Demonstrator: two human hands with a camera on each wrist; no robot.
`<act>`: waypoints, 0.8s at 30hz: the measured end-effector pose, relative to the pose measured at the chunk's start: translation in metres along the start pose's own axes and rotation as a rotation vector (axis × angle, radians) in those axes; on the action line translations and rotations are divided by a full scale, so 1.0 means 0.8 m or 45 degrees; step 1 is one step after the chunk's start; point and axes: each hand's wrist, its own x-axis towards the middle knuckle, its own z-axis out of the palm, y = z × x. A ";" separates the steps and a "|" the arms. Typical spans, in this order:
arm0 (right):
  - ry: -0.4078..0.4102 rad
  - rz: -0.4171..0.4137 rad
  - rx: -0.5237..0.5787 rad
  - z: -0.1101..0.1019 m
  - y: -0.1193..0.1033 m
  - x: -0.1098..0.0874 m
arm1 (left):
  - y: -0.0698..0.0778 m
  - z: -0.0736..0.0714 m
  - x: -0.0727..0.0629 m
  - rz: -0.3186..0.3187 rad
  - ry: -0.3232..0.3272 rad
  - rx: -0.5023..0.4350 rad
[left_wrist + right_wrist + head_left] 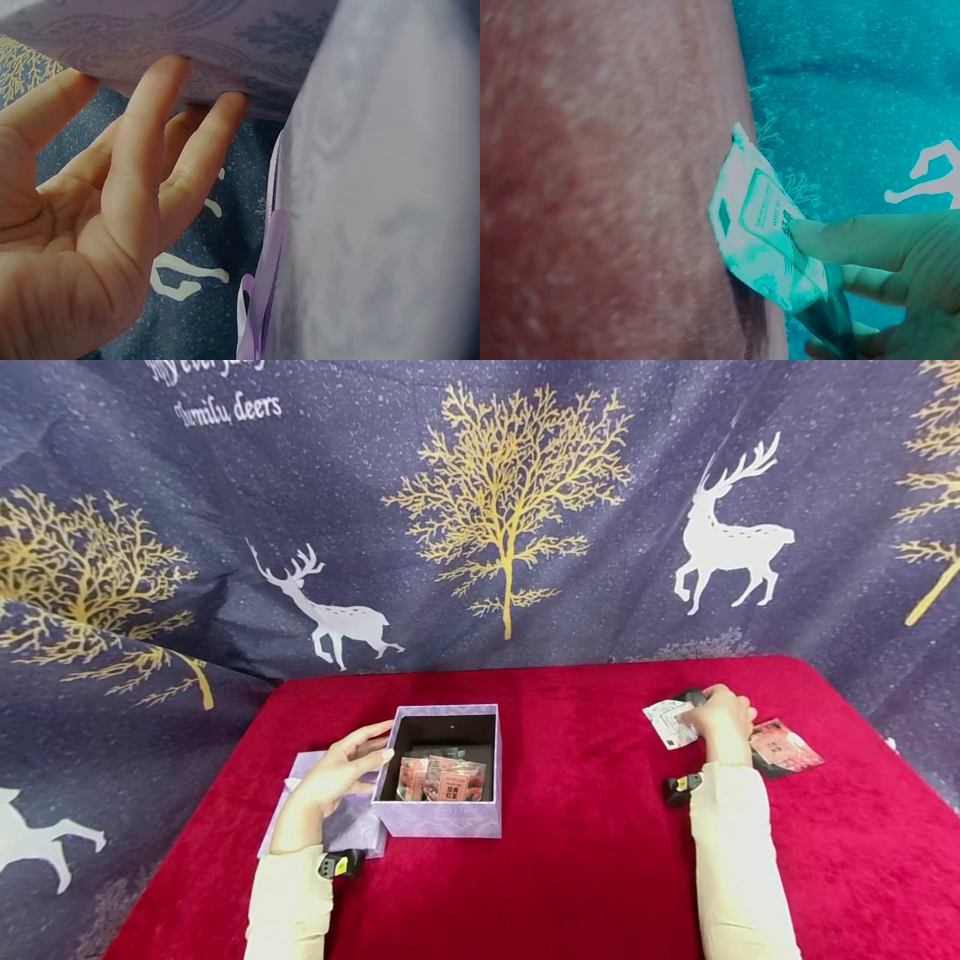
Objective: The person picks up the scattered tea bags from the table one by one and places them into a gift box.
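An open lavender patterned box (438,820) with a black inside stands left of centre in the head view. Several red-and-pink tea sachets (455,783) lie in it. My left hand (336,774) is at the box's left side, its extended fingers (146,112) touching the wall in the left wrist view. Far to the right, my right hand (722,718) pinches a white tea sachet (667,725), with the thumb across its printed face in the right wrist view. A dark sachet edge shows behind it, partly hidden by the hand.
Under my left forearm lies the lavender lid (356,825), beside the box, with a ribbon (264,292) on it. A pink tea sachet (783,747) rests right of my right hand on the red cloth (577,860). A printed navy curtain (585,610) hangs behind the table.
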 end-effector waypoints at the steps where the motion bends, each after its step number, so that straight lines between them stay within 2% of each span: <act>1: 0.006 -0.025 0.010 -0.001 -0.001 0.000 | 0.000 0.000 0.000 0.000 0.000 -0.001; 6: -0.017 -0.135 0.051 -0.003 -0.002 0.002 | 0.002 0.001 0.000 -0.001 -0.003 -0.005; 11: -0.046 -0.183 0.073 -0.007 -0.003 0.004 | 0.003 0.001 0.000 -0.004 -0.003 -0.002; 17: -0.088 -0.205 0.077 -0.013 -0.008 0.002 | 0.006 0.001 -0.002 0.009 -0.016 -0.001; 24: -0.083 -0.209 0.069 -0.017 -0.015 -0.003 | 0.004 0.002 -0.002 0.003 -0.017 -0.006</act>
